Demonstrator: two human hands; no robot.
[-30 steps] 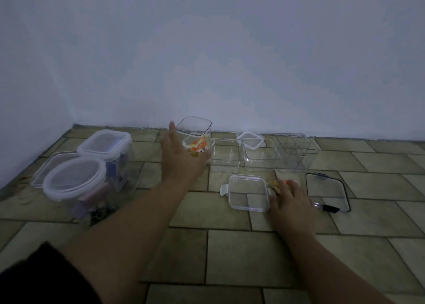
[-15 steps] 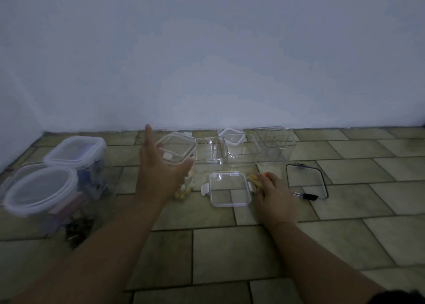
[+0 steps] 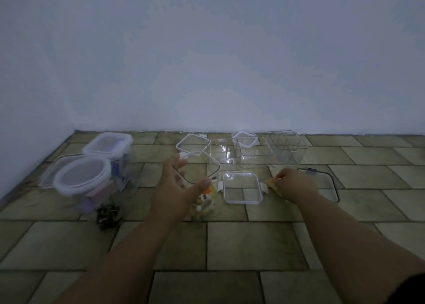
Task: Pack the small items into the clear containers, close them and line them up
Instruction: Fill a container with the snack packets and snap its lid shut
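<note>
1. left hand (image 3: 176,190) grips the open clear container (image 3: 200,167), colourful bits inside, just left of the loose lid (image 3: 242,187).
2. right hand (image 3: 295,184) pinches a yellow-orange item (image 3: 271,184) just right of that lid.

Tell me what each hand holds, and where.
Left hand grips the clear square plastic container by its upper wall, under the rim. Right hand pinches a small yellow-orange item; exact spot hidden.

Pulled clear container (image 3: 203,165) with left hand (image 3: 174,188) out of back row toward 6 o'clock; now tipped, just at 9 o'clock of square lid (image 3: 242,187). Curled right hand (image 3: 294,183) from flat rest into pinch on yellow item (image 3: 272,184) at lid's 3 o'clock edge.
</note>
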